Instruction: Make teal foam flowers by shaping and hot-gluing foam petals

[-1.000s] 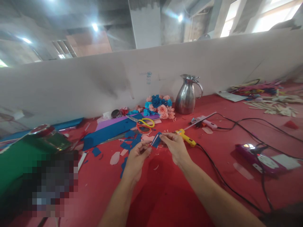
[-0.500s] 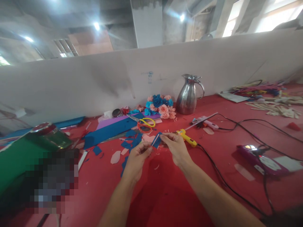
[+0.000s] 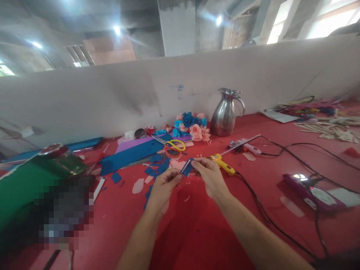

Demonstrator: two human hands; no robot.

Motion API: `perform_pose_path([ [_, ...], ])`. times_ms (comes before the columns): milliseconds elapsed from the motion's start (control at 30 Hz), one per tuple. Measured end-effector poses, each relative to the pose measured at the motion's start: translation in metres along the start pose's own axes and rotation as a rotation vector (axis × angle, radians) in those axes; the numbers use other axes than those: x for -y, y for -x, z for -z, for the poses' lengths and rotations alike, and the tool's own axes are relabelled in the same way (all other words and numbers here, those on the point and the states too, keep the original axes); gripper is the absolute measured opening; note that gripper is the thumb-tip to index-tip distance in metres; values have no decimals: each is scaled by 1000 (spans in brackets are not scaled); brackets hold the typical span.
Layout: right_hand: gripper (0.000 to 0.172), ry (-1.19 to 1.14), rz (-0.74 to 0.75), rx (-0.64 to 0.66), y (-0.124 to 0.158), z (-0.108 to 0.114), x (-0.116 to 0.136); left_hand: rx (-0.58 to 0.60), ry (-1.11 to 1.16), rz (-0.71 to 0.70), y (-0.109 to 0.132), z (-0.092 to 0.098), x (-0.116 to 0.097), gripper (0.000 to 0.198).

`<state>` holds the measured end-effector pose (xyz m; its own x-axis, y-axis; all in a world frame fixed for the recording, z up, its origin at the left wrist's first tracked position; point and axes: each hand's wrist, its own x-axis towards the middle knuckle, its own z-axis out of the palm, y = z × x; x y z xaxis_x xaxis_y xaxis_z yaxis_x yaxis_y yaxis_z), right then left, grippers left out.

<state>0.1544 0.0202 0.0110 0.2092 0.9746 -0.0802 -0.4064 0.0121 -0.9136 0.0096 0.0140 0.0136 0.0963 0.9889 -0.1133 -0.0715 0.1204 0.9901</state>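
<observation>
Head view: the right hand [image 3: 210, 176] grip clamps the blue foam piece [image 3: 186, 167] from 3 o'clock; the left hand [image 3: 162, 186] grip, pinched together, sits at its 8 o'clock.

Craft workshop: scissors [image 3: 172, 145], glue gun [image 3: 222, 164], foam flowers [image 3: 191, 127].

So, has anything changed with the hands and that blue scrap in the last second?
Hardly anything. The left hand and right hand stay pinched on the blue scrap, barely shifting. The scissors, yellow glue gun and metal jug stay put on the red table.
</observation>
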Motion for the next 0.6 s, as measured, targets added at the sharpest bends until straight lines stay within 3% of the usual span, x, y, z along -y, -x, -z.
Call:
perform_pose_path([
  [433,18,30,33,25,3,-1,4,9,-14,-13,0,1,-1,15],
  [600,15,57,67,114,5,-2,5,10,-33,-31,0,3,1,13],
])
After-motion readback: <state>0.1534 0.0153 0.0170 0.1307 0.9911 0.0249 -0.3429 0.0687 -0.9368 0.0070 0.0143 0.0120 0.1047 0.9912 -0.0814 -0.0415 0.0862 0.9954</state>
